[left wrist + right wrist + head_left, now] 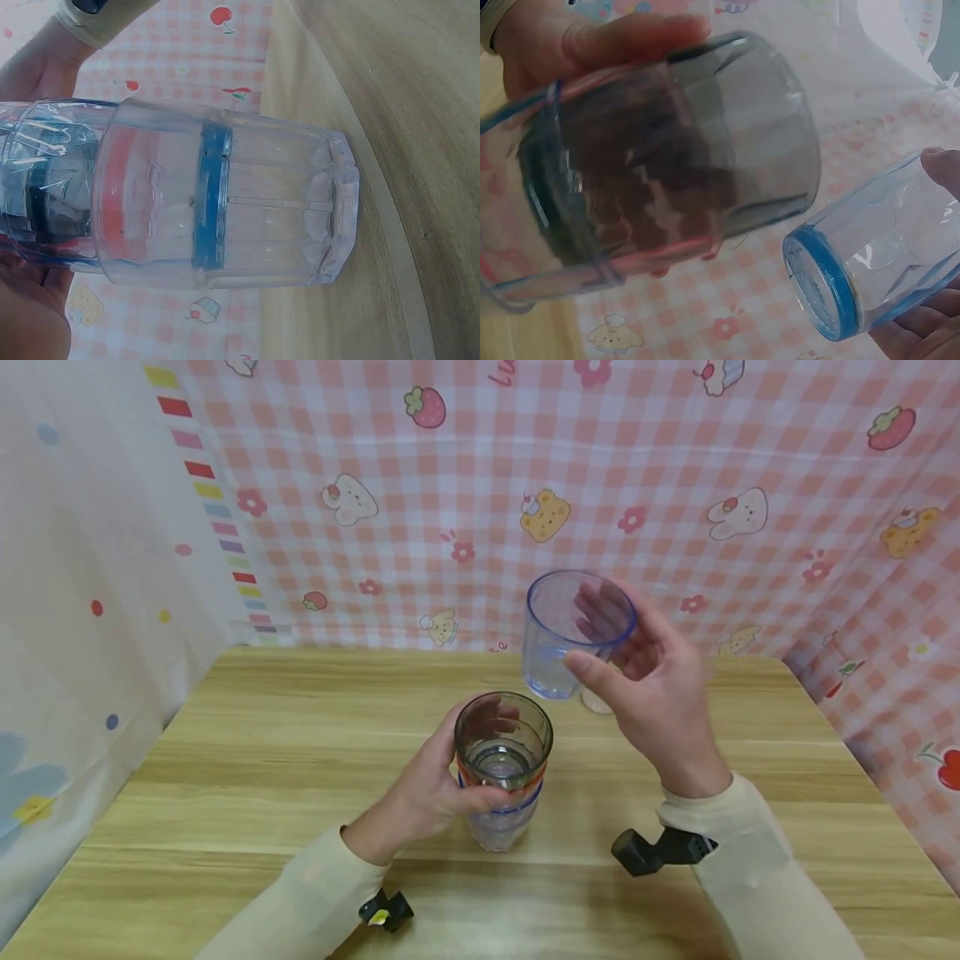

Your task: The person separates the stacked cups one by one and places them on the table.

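My left hand (429, 783) grips a stack of nested clear plastic cups (501, 831) from its left side, thumb across the front. The topmost is a smoky grey cup (504, 745), with orange and blue rims showing below it. The left wrist view shows the stack (165, 195) lengthwise, its faceted bottom cup toward the tabletop. Up and to the right, my right hand (667, 689) holds a clear cup with a blue rim (546, 656), thumb in front and fingers behind. In the right wrist view this cup's blue base (832, 289) points toward the stack's grey cup (769, 142).
A clear round object (597, 700) stands on the wooden table (300, 735) behind the right hand, partly hidden. Pink checked cloth (480, 485) hangs along the back and right, and a white dotted cloth (97, 543) on the left.
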`<control>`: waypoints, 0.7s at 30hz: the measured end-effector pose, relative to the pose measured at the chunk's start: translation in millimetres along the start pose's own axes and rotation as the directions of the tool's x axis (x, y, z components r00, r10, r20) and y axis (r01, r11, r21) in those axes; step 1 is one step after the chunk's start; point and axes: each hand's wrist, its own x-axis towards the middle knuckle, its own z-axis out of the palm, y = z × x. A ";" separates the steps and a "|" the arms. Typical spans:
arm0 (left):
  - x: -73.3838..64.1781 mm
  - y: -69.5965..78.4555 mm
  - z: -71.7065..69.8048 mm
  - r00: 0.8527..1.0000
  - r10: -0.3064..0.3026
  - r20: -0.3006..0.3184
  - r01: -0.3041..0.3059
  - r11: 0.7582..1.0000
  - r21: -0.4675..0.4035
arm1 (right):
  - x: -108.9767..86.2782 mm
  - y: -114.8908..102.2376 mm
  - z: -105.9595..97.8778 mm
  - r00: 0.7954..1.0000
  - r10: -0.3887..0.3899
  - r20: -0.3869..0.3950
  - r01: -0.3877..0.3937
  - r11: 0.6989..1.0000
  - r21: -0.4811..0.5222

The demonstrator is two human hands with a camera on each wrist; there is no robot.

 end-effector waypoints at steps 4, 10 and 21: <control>0.3 0.2 0.0 1.000 0.004 0.002 -0.004 1.000 0.000 | 1.0 11.4 -3.0 0.999 0.031 -0.011 -0.032 0.994 -0.100; 0.2 0.2 0.2 1.000 0.015 0.006 -0.015 1.000 -0.007 | 1.3 29.4 -6.6 0.996 0.086 0.000 -0.084 0.975 -0.207; -0.2 0.3 0.0 1.000 -0.009 0.006 0.009 1.000 0.008 | 1.4 53.2 -11.6 0.978 0.208 -0.003 -0.202 0.946 -0.252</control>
